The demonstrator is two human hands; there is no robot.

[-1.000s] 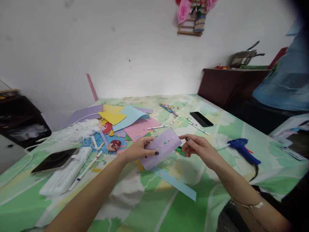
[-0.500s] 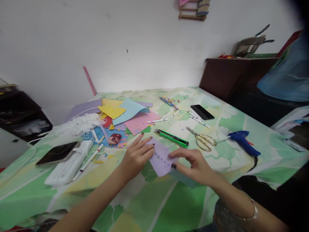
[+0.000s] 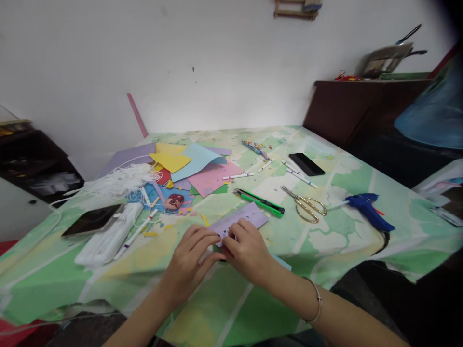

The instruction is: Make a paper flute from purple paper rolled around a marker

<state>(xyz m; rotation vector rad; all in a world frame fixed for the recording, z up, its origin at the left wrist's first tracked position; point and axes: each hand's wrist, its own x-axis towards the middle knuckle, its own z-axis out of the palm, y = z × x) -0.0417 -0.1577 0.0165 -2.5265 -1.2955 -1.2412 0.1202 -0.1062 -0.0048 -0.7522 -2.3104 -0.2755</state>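
A strip of purple paper (image 3: 257, 216) with a row of small dark dots or holes lies tilted near the table's front edge. My left hand (image 3: 193, 255) pinches its near left end between thumb and fingers. Beside it, my right hand (image 3: 246, 248) has its fingers curled closed on the same paper, covering part of it. Past the paper lies a green box cutter (image 3: 262, 202). Gold-handled scissors (image 3: 306, 205) rest to the right of the cutter. A light blue paper (image 3: 282, 263) shows partly behind my right wrist.
Coloured paper sheets (image 3: 197, 161), tangled white string (image 3: 123, 182) and a small red-brown case (image 3: 174, 202) crowd the left. A phone (image 3: 93, 220) lies across a white power strip (image 3: 108, 236). On the right are another phone (image 3: 306, 164), markers (image 3: 302, 178) and a blue glue gun (image 3: 371, 212).
Both hands have come together at the near left end of the purple paper, which has turned. My left hand went from lying flat to pinching. The view has shifted slightly.
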